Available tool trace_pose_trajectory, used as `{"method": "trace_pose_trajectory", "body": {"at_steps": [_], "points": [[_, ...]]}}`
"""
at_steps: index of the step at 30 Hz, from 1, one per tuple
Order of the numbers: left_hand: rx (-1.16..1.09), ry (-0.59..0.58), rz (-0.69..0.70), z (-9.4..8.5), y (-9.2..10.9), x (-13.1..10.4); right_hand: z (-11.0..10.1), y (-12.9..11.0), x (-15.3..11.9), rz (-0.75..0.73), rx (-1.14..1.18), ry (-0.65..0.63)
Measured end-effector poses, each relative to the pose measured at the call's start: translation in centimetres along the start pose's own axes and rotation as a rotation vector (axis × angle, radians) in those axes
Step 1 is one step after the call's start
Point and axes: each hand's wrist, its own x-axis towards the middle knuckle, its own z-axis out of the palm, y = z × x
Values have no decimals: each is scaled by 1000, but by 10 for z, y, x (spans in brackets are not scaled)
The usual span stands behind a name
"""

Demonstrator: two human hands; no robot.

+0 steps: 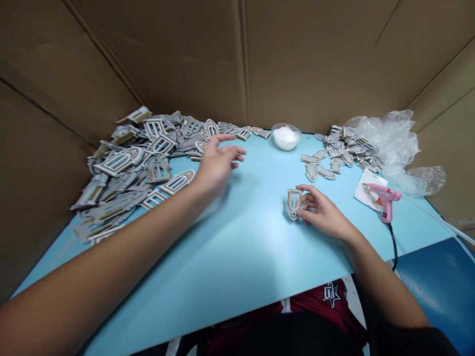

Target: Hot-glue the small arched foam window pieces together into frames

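My right hand (318, 209) pinches a small arched window-shaped piece (294, 201) by its right edge, just over the light blue table (245, 257). The piece is grey with brownish edges, and its pointed end faces me. Out to the left, my left hand (219, 162) reaches over the table with its fingers apart and nothing visible in them. It is nearest to the large pile of arched window-shaped pieces (156, 141), grey and white with brown edges. A few of these pieces lie partly behind the left hand and forearm.
A clear bowl of white material (286, 137) stands at the back. Right of it lies a pile of smaller window-shaped pieces (343, 146), beside crumpled clear plastic bags (397, 143). A pink glue gun (386, 200) with a black cord rests at the right. Cardboard walls (315, 64) surround the table.
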Motion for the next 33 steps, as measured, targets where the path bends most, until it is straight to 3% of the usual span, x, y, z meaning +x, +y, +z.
{"method": "trace_pose_trajectory", "body": {"at_steps": [2,3,6,9,13,18,24,26,29,33], "points": [[319,-341,100,11,-14,-15,-4,3,3,42,-57,-3],[375,-446,119,17,-20,-23,-8,5,4,64,-82,-3],[492,-640,201,25,-29,-42,-23,7,9,110,-178,-17],[598,-732,307,25,-29,-47,-38,4,11,123,-317,-5],[691,-774,404,22,-30,-43,-37,-6,7,69,-544,60],[760,-765,473,22,-35,-41,-31,-17,13,28,-744,31],[787,-756,532,21,-42,-41,-98,-24,62,78,-886,265],[792,-744,545,22,-47,-39,-116,-21,75,103,-897,268],[791,-732,558,22,-53,-38,-126,-14,83,110,-903,232],[800,-737,573,21,-52,-38,-121,-5,84,83,-908,219]]}}
